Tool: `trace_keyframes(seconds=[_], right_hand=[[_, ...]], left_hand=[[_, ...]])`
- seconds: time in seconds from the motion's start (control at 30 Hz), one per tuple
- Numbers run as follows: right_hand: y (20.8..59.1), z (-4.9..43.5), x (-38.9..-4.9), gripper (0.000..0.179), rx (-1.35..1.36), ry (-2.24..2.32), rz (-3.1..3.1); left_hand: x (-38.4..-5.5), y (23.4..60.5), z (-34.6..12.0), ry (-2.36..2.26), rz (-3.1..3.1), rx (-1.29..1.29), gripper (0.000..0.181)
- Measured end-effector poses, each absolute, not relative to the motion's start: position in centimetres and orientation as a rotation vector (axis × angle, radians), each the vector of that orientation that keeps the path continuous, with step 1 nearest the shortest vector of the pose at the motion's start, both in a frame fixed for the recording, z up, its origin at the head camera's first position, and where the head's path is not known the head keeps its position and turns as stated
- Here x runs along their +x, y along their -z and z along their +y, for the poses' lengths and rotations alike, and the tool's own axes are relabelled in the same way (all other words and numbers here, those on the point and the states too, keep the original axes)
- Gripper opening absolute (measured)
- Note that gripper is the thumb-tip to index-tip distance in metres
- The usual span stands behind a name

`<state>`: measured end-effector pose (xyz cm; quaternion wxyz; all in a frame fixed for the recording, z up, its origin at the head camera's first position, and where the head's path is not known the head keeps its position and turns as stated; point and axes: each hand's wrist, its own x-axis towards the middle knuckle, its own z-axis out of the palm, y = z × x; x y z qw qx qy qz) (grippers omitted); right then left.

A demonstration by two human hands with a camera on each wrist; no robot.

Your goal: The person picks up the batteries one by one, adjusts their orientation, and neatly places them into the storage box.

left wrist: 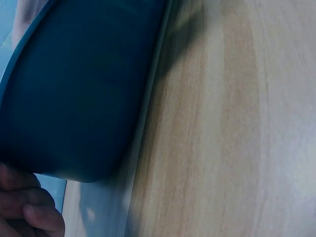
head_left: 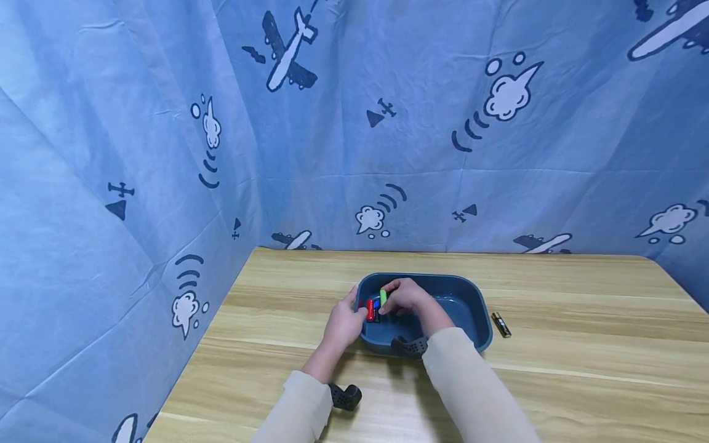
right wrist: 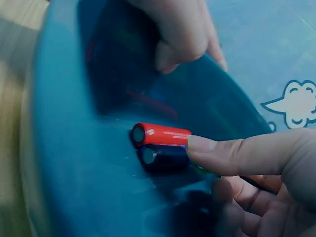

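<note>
A dark blue plastic basin (head_left: 460, 314) stands on the table. My left hand (head_left: 344, 320) grips its left rim, thumb inside and fingers outside. Within the basin, near that end, a red battery (head_left: 370, 310) and a dark battery with a blue end (head_left: 377, 314) lie side by side. Beside them my right hand (head_left: 407, 295) pinches a green battery (head_left: 383, 298) between thumb and fingers. In the right wrist view the thumb covers most of the green battery, and its tip is at the end of the red battery (right wrist: 163, 134).
A black and gold battery (head_left: 501, 325) lies on the wooden table (head_left: 581, 344), just right of the basin. Blue curtains (head_left: 421, 135) with airplane prints hang behind the table and along its left side. Black wrist straps (head_left: 346, 397) are on both arms.
</note>
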<state>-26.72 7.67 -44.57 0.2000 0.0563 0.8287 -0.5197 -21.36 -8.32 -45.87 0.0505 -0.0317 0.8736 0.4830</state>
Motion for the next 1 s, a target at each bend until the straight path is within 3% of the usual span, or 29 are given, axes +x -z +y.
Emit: trace_keyframes(seconds=[1.0], right_hand=[[44.51,6.83,-26.47,0.047,0.144,1.158,2.381]], left_hand=[[-21.45,45.83,-8.42,-1.474,2.662,-0.082,0.057]])
